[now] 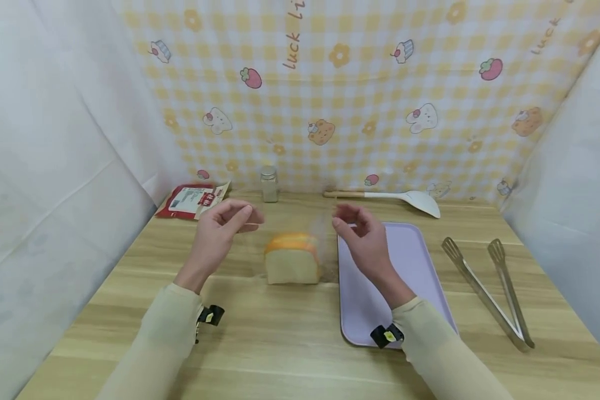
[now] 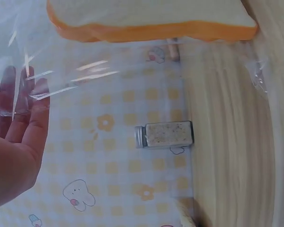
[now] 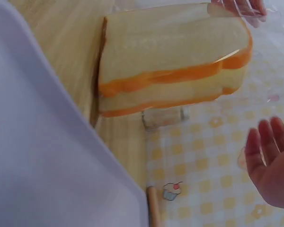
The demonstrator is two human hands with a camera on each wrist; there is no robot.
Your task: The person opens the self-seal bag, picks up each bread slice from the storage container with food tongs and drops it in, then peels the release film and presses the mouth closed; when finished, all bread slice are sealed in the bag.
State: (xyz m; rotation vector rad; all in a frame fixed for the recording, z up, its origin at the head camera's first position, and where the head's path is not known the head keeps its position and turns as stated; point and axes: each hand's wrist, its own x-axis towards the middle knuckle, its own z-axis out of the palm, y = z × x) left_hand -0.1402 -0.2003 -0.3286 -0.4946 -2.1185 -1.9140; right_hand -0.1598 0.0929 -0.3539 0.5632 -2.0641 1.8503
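Sliced bread with an orange-brown crust (image 1: 292, 265) stands on the table between my hands, inside a clear plastic bag (image 2: 92, 71). My left hand (image 1: 225, 225) is up at the bag's left side, thumb close to the curled fingers, pinching the film. In the left wrist view, film highlights cross those fingers. At the right, my right hand (image 1: 362, 239) pinches the film with bent fingers above a lilac tray (image 1: 397, 311). The right wrist view shows two slices (image 3: 175, 52) lying face to face. The film is hard to see where it meets my right fingertips.
A red packet (image 1: 187, 201) lies at the back left, near a small glass jar with a metal lid (image 1: 269, 184). A white spatula with a wooden handle (image 1: 400, 197) lies along the back. Metal tongs (image 1: 495, 297) rest spread at the far right. Cloth walls surround the table.
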